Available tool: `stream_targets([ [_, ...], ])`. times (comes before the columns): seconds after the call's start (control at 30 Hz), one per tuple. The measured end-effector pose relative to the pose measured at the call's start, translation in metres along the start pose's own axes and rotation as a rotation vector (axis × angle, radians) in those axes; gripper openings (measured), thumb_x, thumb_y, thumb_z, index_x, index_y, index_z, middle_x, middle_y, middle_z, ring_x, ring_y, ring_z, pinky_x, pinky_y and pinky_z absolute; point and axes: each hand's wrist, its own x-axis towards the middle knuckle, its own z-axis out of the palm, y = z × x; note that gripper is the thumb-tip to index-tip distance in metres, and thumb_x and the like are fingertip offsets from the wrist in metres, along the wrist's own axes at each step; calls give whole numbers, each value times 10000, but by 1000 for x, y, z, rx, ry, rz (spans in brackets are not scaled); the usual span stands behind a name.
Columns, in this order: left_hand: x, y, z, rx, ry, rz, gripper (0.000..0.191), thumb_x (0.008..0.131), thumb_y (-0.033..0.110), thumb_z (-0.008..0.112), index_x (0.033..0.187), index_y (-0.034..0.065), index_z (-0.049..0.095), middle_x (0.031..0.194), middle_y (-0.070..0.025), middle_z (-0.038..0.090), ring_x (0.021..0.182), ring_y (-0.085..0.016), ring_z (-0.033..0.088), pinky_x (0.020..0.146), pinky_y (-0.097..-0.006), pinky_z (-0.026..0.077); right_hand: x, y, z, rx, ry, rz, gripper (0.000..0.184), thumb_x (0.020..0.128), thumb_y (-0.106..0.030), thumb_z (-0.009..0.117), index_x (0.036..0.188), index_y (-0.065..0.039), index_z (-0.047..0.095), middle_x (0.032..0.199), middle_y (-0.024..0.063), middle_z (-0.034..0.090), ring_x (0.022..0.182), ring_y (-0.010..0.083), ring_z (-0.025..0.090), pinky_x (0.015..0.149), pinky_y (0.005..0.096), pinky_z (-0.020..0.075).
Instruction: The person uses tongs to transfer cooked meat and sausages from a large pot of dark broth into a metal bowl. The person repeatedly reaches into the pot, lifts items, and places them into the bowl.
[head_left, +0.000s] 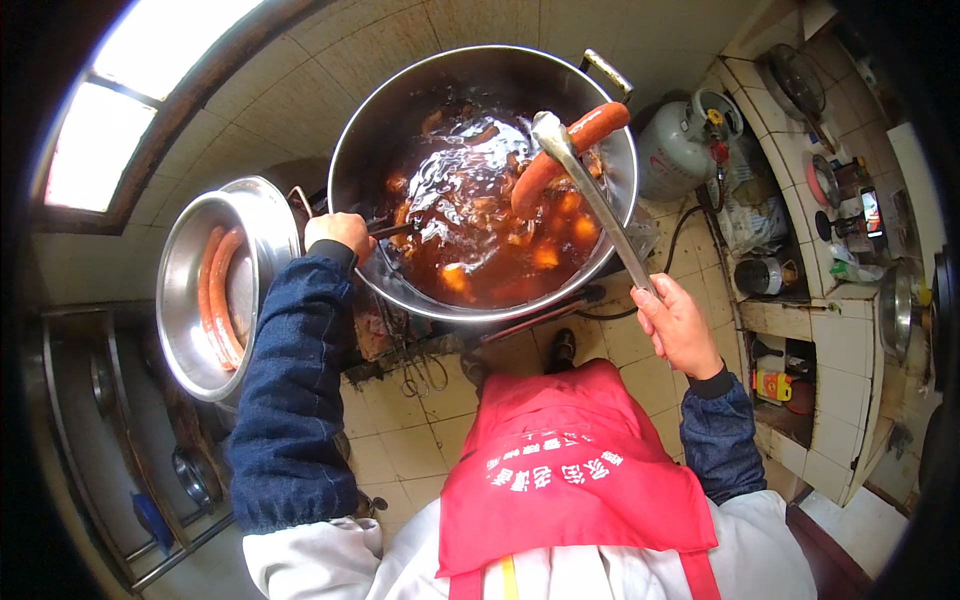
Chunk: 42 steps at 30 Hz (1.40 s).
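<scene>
My right hand (679, 330) grips long metal tongs (604, 199). In their jaws a red sausage (538, 180) is held above a large steel stockpot (615, 255). Dark red-brown broth (465, 225) fills the lower part of the pot, with chunks of food in it. At the pot's left rim my left hand (341, 234) is closed around the dark handle of a utensil (394, 230); its far end cannot be made out. Left of that hand sits a steel basin (180, 315) with two sausages (217, 292) lying inside.
A gas cylinder (675, 150) with a hose stands on the floor beyond the pot's right side. Tiled counter shelving (840, 375) runs along the right, bearing pans and a phone on a stand (871, 214). A metal rack (112, 442) is at lower left.
</scene>
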Motion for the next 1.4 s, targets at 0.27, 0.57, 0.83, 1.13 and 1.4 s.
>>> stream_targets([
  [0.27, -19, -11, 11, -103, 76, 42, 484, 940, 520, 654, 1025, 60, 780, 989, -161, 765, 960, -329, 740, 855, -432, 573, -5, 1, -2, 26, 3, -6, 272, 1037, -334, 595, 994, -65, 576, 678, -39, 513, 466, 29, 417, 420, 218, 348],
  [0.57, -46, -26, 25, -289, 35, 16, 518, 933, 546, 628, 1033, 56, 765, 1018, -178, 754, 989, -352, 725, 873, -448, 562, 11, 20, 7, 66, 1, 25, 266, 1042, -332, 584, 942, -87, 554, 636, -33, 514, 426, 42, 419, 388, 225, 330],
  [0.83, -91, -34, 40, -417, 290, -8, 480, 928, 565, 625, 981, 100, 732, 897, -169, 746, 875, -355, 728, 784, -470, 561, 7, 13, -5, 180, -32, -40, 272, 1058, -353, 554, 1008, -85, 554, 659, -30, 511, 392, 29, 398, 334, 205, 295],
  [1.13, -110, -20, 67, -700, 343, -15, 466, 922, 578, 629, 987, 127, 725, 864, -149, 741, 844, -355, 720, 760, -486, 552, 16, 1, 11, 235, -35, -107, 290, 1067, -344, 544, 1055, -55, 561, 653, -17, 530, 380, 41, 408, 348, 201, 320],
  [1.4, -159, -67, 71, -1107, 485, 83, 442, 954, 470, 665, 1118, 64, 730, 949, -203, 733, 904, -368, 713, 793, -438, 541, 20, -6, 12, 264, 4, -187, 297, 1067, -368, 541, 1056, -72, 566, 655, -26, 524, 376, 39, 398, 334, 203, 309],
])
